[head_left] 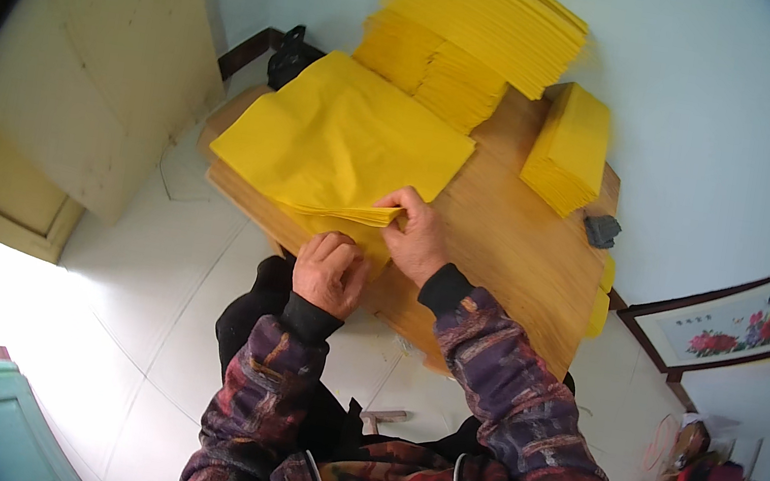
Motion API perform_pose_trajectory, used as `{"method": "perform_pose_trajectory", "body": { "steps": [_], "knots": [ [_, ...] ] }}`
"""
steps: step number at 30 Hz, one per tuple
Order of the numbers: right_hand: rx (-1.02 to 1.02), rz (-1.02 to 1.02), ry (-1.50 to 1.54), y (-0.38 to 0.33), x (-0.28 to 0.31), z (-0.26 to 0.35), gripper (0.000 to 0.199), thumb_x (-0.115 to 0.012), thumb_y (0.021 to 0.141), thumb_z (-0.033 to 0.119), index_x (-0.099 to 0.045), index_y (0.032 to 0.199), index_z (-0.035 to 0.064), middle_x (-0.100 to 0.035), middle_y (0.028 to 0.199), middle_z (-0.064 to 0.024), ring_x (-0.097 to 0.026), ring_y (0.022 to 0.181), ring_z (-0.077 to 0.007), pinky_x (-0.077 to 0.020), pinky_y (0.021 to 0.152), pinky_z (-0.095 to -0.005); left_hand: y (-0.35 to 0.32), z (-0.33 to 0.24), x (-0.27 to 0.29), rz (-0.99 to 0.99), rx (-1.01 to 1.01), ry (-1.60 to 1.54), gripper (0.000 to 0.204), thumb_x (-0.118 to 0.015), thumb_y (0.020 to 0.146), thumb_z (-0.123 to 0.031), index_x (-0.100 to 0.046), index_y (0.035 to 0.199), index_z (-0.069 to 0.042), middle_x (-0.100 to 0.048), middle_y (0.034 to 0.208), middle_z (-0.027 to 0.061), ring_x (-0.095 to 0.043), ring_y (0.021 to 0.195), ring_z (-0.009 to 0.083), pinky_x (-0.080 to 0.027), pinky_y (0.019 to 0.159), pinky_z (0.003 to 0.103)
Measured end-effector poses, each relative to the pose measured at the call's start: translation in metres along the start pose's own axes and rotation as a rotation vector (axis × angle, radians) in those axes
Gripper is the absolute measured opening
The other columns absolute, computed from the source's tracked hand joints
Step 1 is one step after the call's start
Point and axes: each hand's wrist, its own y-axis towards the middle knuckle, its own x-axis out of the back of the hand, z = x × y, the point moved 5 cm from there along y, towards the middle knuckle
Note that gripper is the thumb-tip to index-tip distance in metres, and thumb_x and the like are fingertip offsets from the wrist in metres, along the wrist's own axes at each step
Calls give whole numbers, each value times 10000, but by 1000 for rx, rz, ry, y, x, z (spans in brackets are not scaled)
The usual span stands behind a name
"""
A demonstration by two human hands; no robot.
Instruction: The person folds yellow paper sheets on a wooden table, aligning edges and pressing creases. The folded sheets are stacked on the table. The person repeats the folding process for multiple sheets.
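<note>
Both hands work yellow sheets [340,139]: left hand [330,272] fisted, pinning the near edge, right hand [418,235] pinching corners to fan them apart.

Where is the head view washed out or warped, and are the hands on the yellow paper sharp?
Head view: daylight blows out the pale tiled floor at lower left; the fisheye bends the wooden table edges and leaves a dark rim. Left hand, right hand and the flat stack of yellow paper sheets are sharp; the tall yellow paper pile at top looks slightly soft.
</note>
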Motion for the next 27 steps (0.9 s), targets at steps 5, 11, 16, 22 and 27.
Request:
{"method": "perform_pose_trajectory", "body": {
  "steps": [5,11,16,22,27],
  "knots": [
    [69,-47,-64,-14,29,16,170,-607,787,-31,-533,933,15,-624,869,-132,-625,824,-258,-493,718,-304,-8,16,-29,158,43,385,452,-653,787,-309,-596,1154,-52,-560,1224,139,-454,1210,326,-294,1054,460],
    [38,-89,-46,-124,115,-5,163,-586,750,-55,-567,888,31,-625,912,-125,-622,862,-268,-482,765,-306,-11,27,-43,272,66,506,467,-583,823,-348,-558,1243,-146,-547,1263,106,-465,1209,313,-329,1027,449],
    [-70,-111,-142,-223,168,-30,163,-691,740,40,-579,858,46,-644,875,-101,-624,816,-258,-487,709,-327,-10,23,-39,157,-95,545,438,-590,821,-304,-545,1225,-141,-531,1265,69,-449,1226,269,-335,1020,413],
    [-4,-158,-185,-268,198,-42,212,-681,739,17,-500,844,51,-626,990,-113,-562,1071,-320,-450,901,-363,-5,26,-33,184,-47,406,351,-602,807,-187,-562,1144,-97,-545,1234,93,-476,1187,296,-367,993,397],
    [-8,-141,-340,-277,206,-44,267,-699,677,10,-516,865,57,-593,1090,-112,-530,1137,-326,-447,919,-363,-8,-12,-41,233,58,189,340,-613,791,-116,-567,1124,-70,-551,1217,133,-499,1160,334,-398,980,410]
  ]
}}
